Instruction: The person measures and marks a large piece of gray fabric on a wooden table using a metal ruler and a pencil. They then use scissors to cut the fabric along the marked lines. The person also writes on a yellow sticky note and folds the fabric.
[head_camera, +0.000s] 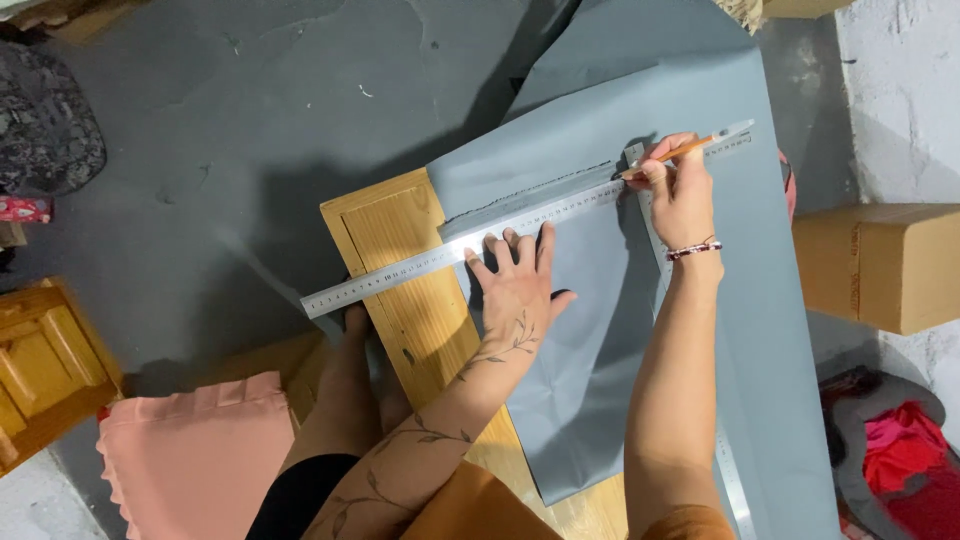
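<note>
The left hand (515, 280) is lying flat, fingers spread wide, pressing on the grey sheet (590, 330) with its fingertips touching the lower edge of the steel ruler (480, 240). The right hand (682, 195) is pinching an orange pencil (672, 155), its tip resting against the ruler's upper edge near the right end. The ruler is running slantwise across the sheet, its left end sticking out past the wooden board (400, 260) over the grey floor (250, 120). A dark line is showing on the sheet just above the ruler. The sheet is draping over the board and down to the right. A cardboard box (880, 265) is sitting well to the right, and a pink cushion (195, 450) is lying at lower left.
</note>
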